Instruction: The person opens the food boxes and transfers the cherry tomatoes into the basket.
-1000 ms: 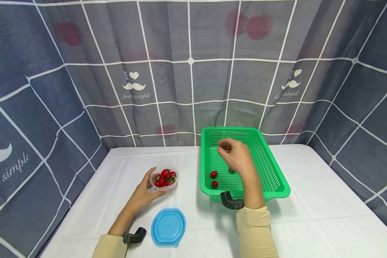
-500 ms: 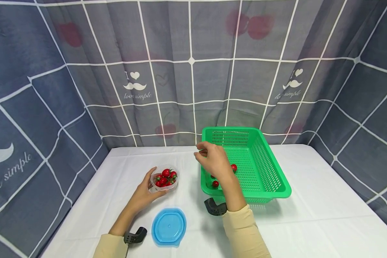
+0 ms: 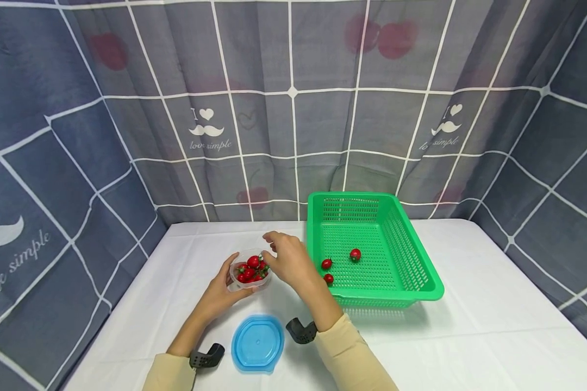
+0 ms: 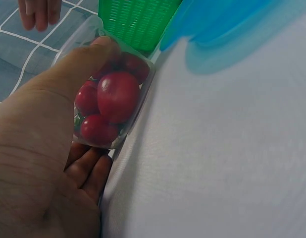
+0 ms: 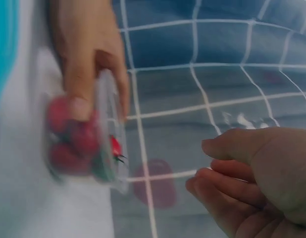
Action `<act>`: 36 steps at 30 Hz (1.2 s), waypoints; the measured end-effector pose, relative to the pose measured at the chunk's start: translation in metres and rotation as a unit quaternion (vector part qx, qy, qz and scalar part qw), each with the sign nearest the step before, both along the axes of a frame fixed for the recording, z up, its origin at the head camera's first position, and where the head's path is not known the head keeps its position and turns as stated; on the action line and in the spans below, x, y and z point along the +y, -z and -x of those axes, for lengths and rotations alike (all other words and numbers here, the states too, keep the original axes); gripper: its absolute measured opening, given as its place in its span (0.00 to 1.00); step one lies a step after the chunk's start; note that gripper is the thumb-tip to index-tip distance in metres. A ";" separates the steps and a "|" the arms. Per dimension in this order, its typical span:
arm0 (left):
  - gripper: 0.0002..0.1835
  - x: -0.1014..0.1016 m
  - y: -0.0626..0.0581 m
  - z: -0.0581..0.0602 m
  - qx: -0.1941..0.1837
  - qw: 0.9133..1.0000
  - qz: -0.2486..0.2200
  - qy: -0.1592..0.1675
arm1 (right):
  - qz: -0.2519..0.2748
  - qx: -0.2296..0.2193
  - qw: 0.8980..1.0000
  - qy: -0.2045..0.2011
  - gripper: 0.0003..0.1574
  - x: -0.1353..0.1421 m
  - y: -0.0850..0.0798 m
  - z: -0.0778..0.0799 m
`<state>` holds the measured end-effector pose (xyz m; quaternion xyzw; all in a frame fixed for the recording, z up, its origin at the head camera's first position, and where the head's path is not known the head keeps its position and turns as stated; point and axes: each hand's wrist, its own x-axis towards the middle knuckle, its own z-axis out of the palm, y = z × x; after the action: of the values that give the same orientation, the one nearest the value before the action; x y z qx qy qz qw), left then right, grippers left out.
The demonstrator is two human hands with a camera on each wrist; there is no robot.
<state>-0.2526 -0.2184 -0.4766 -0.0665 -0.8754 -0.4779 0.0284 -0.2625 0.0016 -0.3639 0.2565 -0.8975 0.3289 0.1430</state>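
My left hand (image 3: 220, 290) grips a small clear plastic container (image 3: 235, 286) at the left of the table, thumb on the near side, fingers around the far side. Several red cherry tomatoes (image 3: 249, 273) with green stems fill it; through its clear wall the left wrist view shows the tomatoes (image 4: 118, 96) close up. My right hand (image 3: 291, 263) hovers by the container's right side, fingers loosely bent. Nothing shows between its thumb and fingers (image 5: 220, 186) in the right wrist view. The green basket (image 3: 418, 255) stands to the right with cherry tomatoes (image 3: 355, 255) on its bottom.
A blue plastic lid (image 3: 257, 344) lies on the white tablecloth (image 3: 494, 326) in front of the container, between the two forearms. Grey checked curtains (image 3: 323, 125) enclose the table at the back and both sides.
My right hand has moved left from above the green basket to the container, uncovering the tomatoes in the basket. The left hand keeps its hold on the container in the same place.
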 end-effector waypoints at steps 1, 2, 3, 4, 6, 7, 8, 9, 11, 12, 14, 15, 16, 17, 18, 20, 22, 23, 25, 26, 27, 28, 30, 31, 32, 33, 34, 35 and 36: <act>0.57 0.000 0.000 0.000 0.001 1.000 -0.001 0.001 | -0.004 0.000 1.000 -0.001 0.20 -0.003 0.003 0.000; 0.57 0.000 0.000 0.000 0.001 1.000 -0.002 0.002 | -0.009 -0.002 1.000 0.000 0.20 -0.006 0.006 0.000; 0.57 0.000 0.000 0.000 0.001 1.000 -0.001 0.001 | -0.013 -0.003 1.000 0.000 0.20 -0.008 0.009 0.000; 0.57 0.000 0.000 0.000 0.001 1.000 -0.003 0.001 | -0.019 -0.001 1.000 0.001 0.20 -0.010 0.012 0.000; 0.57 0.000 0.000 0.000 0.003 1.000 -0.001 0.000 | -0.028 -0.004 1.000 0.002 0.20 -0.014 0.017 0.001; 0.57 0.000 0.000 -0.001 0.003 1.000 0.000 -0.001 | -0.030 -0.008 1.000 0.004 0.20 -0.016 0.020 0.001; 0.57 0.000 0.000 -0.001 0.004 1.000 0.000 -0.001 | -0.033 -0.012 0.999 0.005 0.21 -0.017 0.023 0.002; 0.57 0.000 0.000 -0.001 0.004 1.000 0.001 -0.002 | -0.036 -0.017 0.999 0.007 0.21 -0.019 0.025 0.002; 0.56 0.000 0.001 -0.002 0.008 1.000 0.003 -0.003 | -0.041 -0.029 0.999 0.010 0.22 -0.021 0.030 0.003; 0.57 0.000 0.001 -0.002 0.008 1.000 0.003 -0.004 | -0.044 -0.034 0.998 0.010 0.22 -0.022 0.032 0.004; 0.56 0.000 0.001 -0.002 0.011 1.000 0.000 -0.003 | -0.052 -0.042 0.998 0.012 0.23 -0.025 0.035 0.004; 0.56 0.000 0.001 -0.003 0.012 1.000 0.000 -0.002 | -0.055 -0.044 0.997 0.012 0.24 -0.026 0.036 0.004; 0.56 0.000 0.002 -0.003 0.013 1.000 -0.002 -0.001 | -0.059 -0.045 0.997 0.013 0.24 -0.027 0.037 0.004; 0.56 0.000 0.002 -0.003 0.014 1.000 -0.003 0.000 | -0.061 -0.046 0.997 0.014 0.24 -0.028 0.038 0.003; 0.56 0.000 0.002 -0.003 0.014 1.000 -0.007 0.000 | -0.063 -0.047 0.997 0.015 0.25 -0.029 0.038 0.003; 0.56 0.000 0.002 -0.003 0.014 1.000 -0.010 0.001 | -0.065 -0.046 0.997 0.015 0.25 -0.031 0.040 0.003; 0.56 0.000 0.003 -0.003 0.014 1.000 -0.013 0.004 | -0.069 -0.042 0.997 0.014 0.25 -0.033 0.042 0.003; 0.56 -0.001 0.003 -0.002 0.015 1.000 -0.013 0.004 | -0.072 -0.039 0.997 0.013 0.25 -0.033 0.043 0.002; 0.56 -0.001 0.003 -0.002 0.015 1.000 -0.013 0.003 | -0.078 -0.031 0.996 0.012 0.25 -0.035 0.047 0.003; 0.56 0.000 0.003 -0.002 0.016 1.000 -0.011 0.003 | -0.080 -0.026 0.996 0.013 0.25 -0.035 0.048 0.003; 0.56 0.000 0.003 -0.002 0.017 1.000 -0.011 0.002 | -0.082 -0.022 0.996 0.013 0.25 -0.036 0.049 0.003; 0.56 0.000 0.003 -0.003 0.018 1.000 -0.009 0.002 | -0.083 -0.019 0.996 0.013 0.25 -0.036 0.050 0.003; 0.56 0.000 0.003 -0.003 0.020 1.000 -0.006 -0.001 | -0.085 -0.014 0.996 0.013 0.25 -0.037 0.052 0.003; 0.56 0.000 0.003 -0.003 0.021 1.000 -0.006 -0.002 | -0.087 -0.013 0.996 0.014 0.25 -0.037 0.052 0.004; 0.56 0.000 0.003 -0.003 0.024 1.000 -0.004 -0.001 | -0.089 -0.011 0.996 0.013 0.25 -0.038 0.053 0.004; 0.56 0.000 0.003 -0.003 0.025 1.000 -0.004 -0.002 | -0.090 -0.009 0.996 0.014 0.25 -0.038 0.053 0.004; 0.56 0.000 0.003 -0.003 0.027 1.000 -0.002 -0.001 | -0.092 -0.009 0.996 0.014 0.25 -0.038 0.054 0.005; 0.56 0.000 0.003 -0.004 0.026 1.000 -0.002 -0.002 | -0.093 -0.010 0.996 0.014 0.25 -0.038 0.054 0.005; 0.56 0.000 0.002 -0.004 0.026 1.000 -0.001 -0.002 | -0.095 -0.010 0.995 0.014 0.25 -0.038 0.055 0.006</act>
<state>-0.2491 -0.2187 -0.4790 -0.0768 -0.8740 -0.4770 0.0523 -0.2686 -0.0364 -0.4185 0.2526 -0.9298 0.2425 0.1135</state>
